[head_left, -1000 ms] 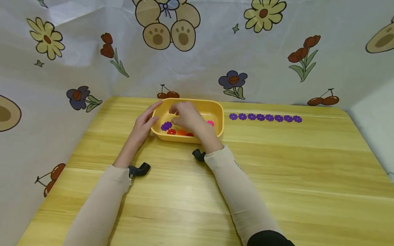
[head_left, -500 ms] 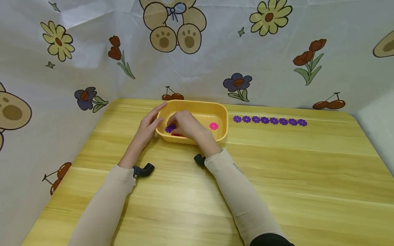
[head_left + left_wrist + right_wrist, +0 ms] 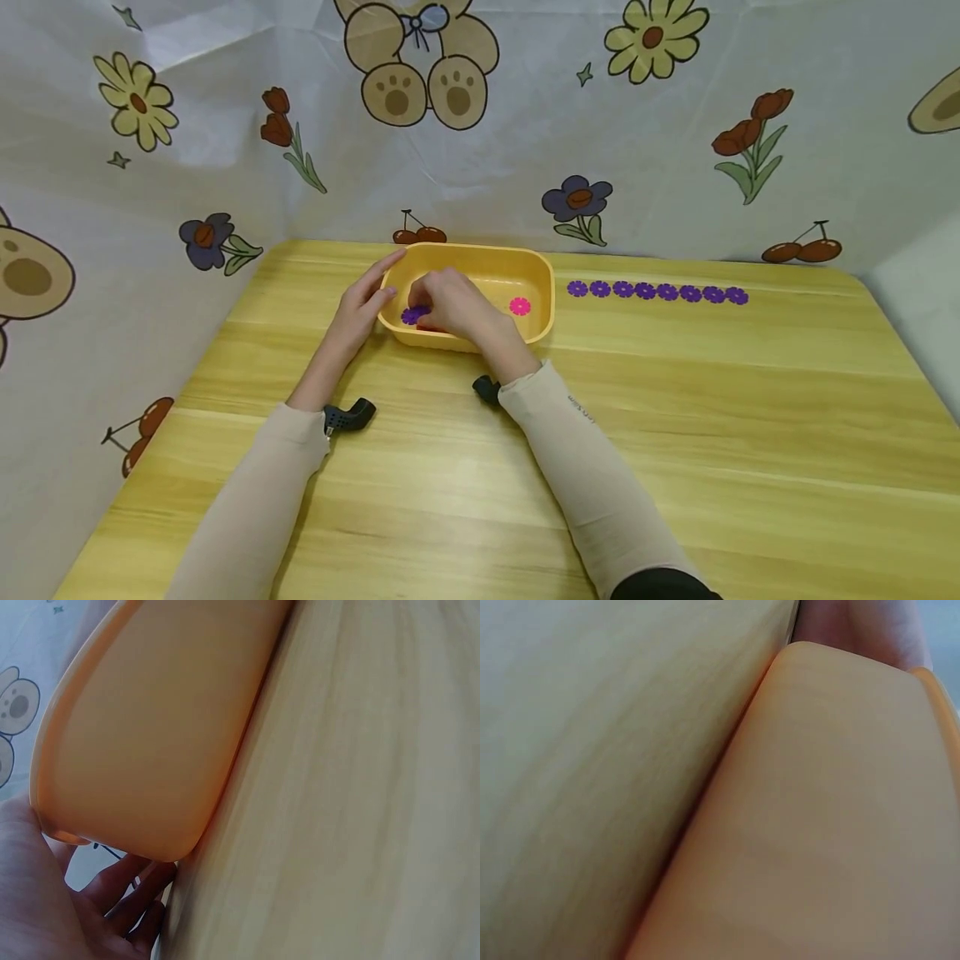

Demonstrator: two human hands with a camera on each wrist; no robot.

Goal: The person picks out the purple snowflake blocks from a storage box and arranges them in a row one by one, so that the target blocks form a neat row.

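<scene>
A yellow plastic tray (image 3: 517, 260) stands near the back of the table. My left hand (image 3: 356, 307) rests against its left end, thumb at the rim and fingers reaching along the outside. My right hand (image 3: 457, 304) is down inside the tray, curled, with thumb and index finger pinching at a purple flower-shaped disc (image 3: 411, 317). Red shows just under those fingers; the rest beneath the hand is hidden. To the right in the tray lies a pink flower disc (image 3: 520, 307). Both wrist views are filled mostly by the tray's outer wall (image 3: 150, 750).
Several purple flower discs (image 3: 667, 292) form a straight row on the table, right of the tray. A patterned cloth (image 3: 487, 167) hangs behind the wooden table (image 3: 675, 433). Black wrist camera mounts (image 3: 351, 415) stick out from the sleeves.
My right hand has lowered in the tray, closing its fingertips around the purple disc and covering the orange one. My left hand stays at the tray's end. The head view has shifted slightly.
</scene>
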